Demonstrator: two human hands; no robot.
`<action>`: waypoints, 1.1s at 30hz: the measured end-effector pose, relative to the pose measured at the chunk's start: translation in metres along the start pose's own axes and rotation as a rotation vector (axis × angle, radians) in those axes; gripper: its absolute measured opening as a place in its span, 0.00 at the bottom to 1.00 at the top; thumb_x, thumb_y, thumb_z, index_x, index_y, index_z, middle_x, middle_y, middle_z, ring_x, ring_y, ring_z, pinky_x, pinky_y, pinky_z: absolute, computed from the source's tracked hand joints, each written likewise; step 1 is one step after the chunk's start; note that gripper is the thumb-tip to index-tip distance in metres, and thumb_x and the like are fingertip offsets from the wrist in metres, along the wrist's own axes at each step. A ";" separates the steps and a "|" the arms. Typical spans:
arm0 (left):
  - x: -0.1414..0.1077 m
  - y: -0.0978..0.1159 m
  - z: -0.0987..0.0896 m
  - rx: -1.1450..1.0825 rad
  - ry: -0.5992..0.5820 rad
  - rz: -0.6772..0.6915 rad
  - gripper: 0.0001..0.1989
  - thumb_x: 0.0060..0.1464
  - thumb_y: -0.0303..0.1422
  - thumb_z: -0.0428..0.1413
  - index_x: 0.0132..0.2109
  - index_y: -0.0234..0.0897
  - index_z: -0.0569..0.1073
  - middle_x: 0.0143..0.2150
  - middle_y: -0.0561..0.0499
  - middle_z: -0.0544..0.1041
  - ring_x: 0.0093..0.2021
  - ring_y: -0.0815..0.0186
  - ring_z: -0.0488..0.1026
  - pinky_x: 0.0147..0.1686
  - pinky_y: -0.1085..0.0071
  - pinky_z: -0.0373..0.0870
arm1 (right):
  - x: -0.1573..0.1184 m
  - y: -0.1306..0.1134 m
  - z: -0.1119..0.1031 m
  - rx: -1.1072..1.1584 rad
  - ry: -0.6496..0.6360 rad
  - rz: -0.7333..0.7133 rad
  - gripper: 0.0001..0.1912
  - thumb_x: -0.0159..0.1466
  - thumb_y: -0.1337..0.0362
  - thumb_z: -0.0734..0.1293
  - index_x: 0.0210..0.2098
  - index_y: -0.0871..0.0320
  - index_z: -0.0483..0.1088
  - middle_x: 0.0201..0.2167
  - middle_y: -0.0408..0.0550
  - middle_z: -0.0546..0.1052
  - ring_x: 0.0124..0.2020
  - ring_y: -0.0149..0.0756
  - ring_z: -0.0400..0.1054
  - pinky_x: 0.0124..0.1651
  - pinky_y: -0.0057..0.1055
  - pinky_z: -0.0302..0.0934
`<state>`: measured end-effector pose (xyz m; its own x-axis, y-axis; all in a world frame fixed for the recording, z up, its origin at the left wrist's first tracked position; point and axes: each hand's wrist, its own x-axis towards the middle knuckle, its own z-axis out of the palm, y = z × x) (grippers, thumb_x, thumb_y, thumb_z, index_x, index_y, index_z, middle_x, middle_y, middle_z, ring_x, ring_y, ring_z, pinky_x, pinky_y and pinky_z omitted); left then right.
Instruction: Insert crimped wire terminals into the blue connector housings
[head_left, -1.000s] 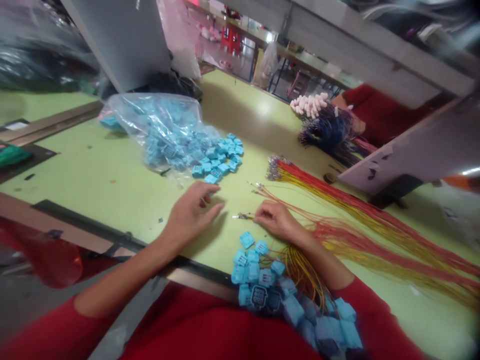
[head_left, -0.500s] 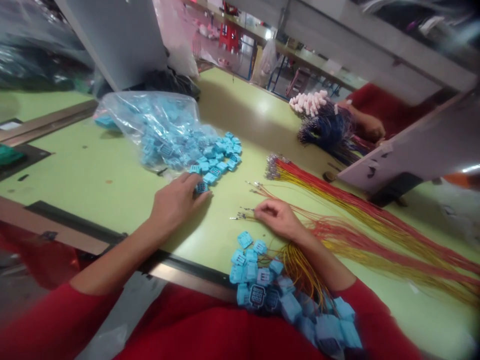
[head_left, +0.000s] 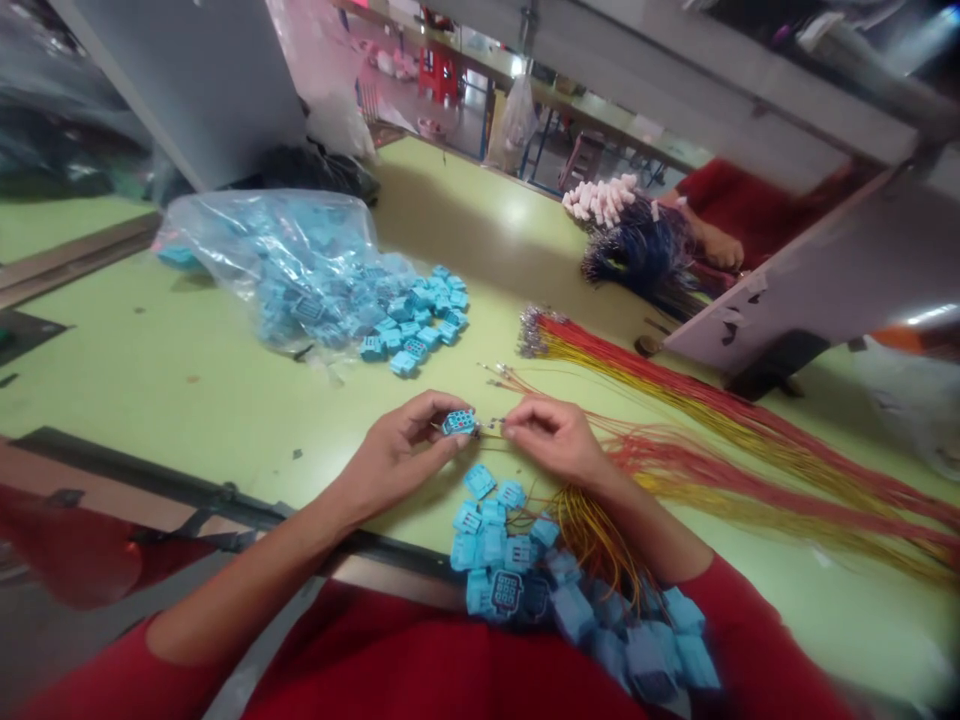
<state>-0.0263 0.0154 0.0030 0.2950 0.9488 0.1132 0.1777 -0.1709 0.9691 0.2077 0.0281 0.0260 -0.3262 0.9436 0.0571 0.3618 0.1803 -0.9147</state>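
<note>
The pale green counter [head_left: 225, 425] carries a plastic bag [head_left: 274, 245] and loose blue connector housings [head_left: 430, 336] left of centre, red-and-yellow wires [head_left: 660, 388] right, dark-blue wires [head_left: 637, 245] upper right, wired connectors [head_left: 492, 546] lower centre.

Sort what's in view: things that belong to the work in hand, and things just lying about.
Seemingly part of it:
connector in the left hand
wire tips poking from the right hand
loose connectors
wired connectors
red and yellow wires

Seemingly just about:
red stool
hanging bag
dark wires near a co-worker's hand

On my left I see a grey panel [head_left: 187, 90]; beyond the green tabletop [head_left: 247, 425], a red stool [head_left: 437, 75].
</note>
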 end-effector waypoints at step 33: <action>-0.002 -0.007 0.013 0.200 -0.080 0.152 0.16 0.64 0.38 0.58 0.56 0.36 0.75 0.40 0.48 0.82 0.35 0.65 0.78 0.35 0.69 0.76 | -0.006 -0.007 -0.003 -0.198 -0.095 -0.217 0.04 0.65 0.63 0.68 0.39 0.57 0.73 0.32 0.42 0.75 0.26 0.27 0.60 0.31 0.29 0.56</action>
<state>-0.0157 0.0113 -0.0074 0.4045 0.8853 0.2293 0.3051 -0.3670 0.8788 0.2101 0.0218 0.0335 -0.4913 0.8486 0.1964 0.4346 0.4342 -0.7890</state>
